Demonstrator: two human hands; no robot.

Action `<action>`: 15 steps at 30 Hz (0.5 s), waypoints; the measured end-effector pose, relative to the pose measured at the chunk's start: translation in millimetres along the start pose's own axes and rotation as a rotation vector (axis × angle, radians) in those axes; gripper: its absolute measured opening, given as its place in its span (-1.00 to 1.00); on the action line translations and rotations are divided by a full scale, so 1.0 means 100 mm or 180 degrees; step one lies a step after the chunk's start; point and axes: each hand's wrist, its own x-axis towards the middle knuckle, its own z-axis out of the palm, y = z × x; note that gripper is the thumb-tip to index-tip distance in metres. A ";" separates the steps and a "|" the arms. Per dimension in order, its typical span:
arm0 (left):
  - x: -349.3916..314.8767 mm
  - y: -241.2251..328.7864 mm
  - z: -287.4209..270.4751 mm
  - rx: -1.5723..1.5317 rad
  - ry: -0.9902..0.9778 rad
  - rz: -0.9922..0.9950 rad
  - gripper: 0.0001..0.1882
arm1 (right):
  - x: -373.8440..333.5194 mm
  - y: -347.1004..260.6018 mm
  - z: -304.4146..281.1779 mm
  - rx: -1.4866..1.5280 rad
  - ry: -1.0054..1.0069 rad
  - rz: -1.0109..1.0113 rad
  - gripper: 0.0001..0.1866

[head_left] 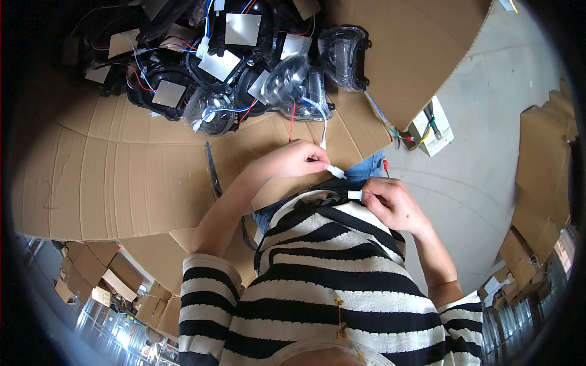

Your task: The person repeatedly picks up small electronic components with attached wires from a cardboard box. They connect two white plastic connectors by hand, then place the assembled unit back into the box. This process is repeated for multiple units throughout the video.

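In the head view you hold two white connectors, one per hand, above your lap beside a heap of roughly eight black headlamp units [232, 67] on flattened cardboard [122, 177]. Your left hand [293, 160] pinches one white plug [336, 171] on its wire, your right hand [394, 204] the other connector [354, 195], tips just apart. The heap's far units are tangled and cut off, so the count is uncertain.

Two white connectors [336, 171] and two hands [293, 160].
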 end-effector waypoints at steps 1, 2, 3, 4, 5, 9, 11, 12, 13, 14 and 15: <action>-0.04 0.02 0.03 -0.0715 -0.0034 0.0098 -0.83 | 0.01 0.00 0.01 0.0009 0.0036 0.0101 -0.92; -0.08 0.02 0.06 -0.1107 -0.0080 0.0187 -0.82 | 0.02 0.00 0.02 0.0069 0.0032 0.0105 -0.92; -0.11 0.03 0.08 -0.1256 -0.0071 0.0189 -0.82 | 0.03 -0.01 0.02 0.0084 0.0064 0.0083 -0.92; -0.14 0.04 0.09 -0.1413 -0.0056 0.0183 -0.82 | 0.04 0.00 0.04 0.0104 0.0086 0.0061 -0.92; -0.17 0.04 0.10 -0.1568 -0.0044 0.0179 -0.82 | 0.03 0.00 0.04 0.0123 0.0112 0.0041 -0.92; -0.23 0.06 0.10 -0.1902 -0.0007 0.0082 -0.83 | 0.01 0.01 0.05 0.0104 0.0180 -0.0004 -0.93; -0.25 0.06 0.09 -0.1999 0.0055 0.0144 -0.84 | 0.03 0.01 0.07 0.0031 0.0240 -0.0180 -0.93; -0.25 0.06 0.09 -0.1996 0.0062 0.0124 -0.84 | 0.01 0.01 0.06 0.0040 0.0269 -0.0145 -0.93; -0.26 0.05 0.09 -0.1993 0.0073 0.0105 -0.84 | 0.00 0.02 0.05 0.0047 0.0295 -0.0114 -0.94; -0.26 0.05 0.09 -0.1989 0.0084 0.0087 -0.85 | -0.01 0.02 0.05 0.0054 0.0321 -0.0082 -0.94; -0.26 0.05 0.10 -0.1997 0.0089 0.0135 -0.85 | 0.00 0.02 0.05 0.0038 0.0329 -0.0129 -0.94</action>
